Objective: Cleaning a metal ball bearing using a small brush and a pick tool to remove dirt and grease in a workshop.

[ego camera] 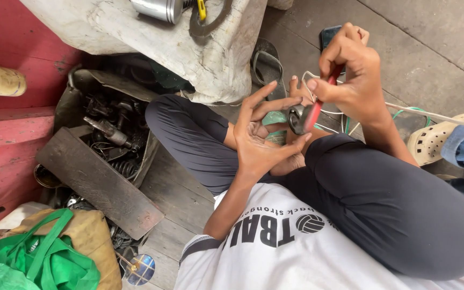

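My left hand (pixel 259 134) holds a small round metal part (pixel 297 118) between thumb and fingertips, the other fingers spread apart. My right hand (pixel 350 75) grips a red-handled tool (pixel 318 107) and presses its tip against that metal part. Both hands work above my crossed legs in dark trousers (pixel 382 198). White cables (pixel 328 114) run under the hands.
A wooden box of dark metal parts and springs (pixel 111 139) lies at left. A green bag (pixel 38 263) sits at bottom left. A white block (pixel 189 43) with a metal cylinder (pixel 159 8) is ahead. A phone (pixel 328 35), sandals (pixel 267 67) and a cream clog (pixel 436 139) lie on the plank floor.
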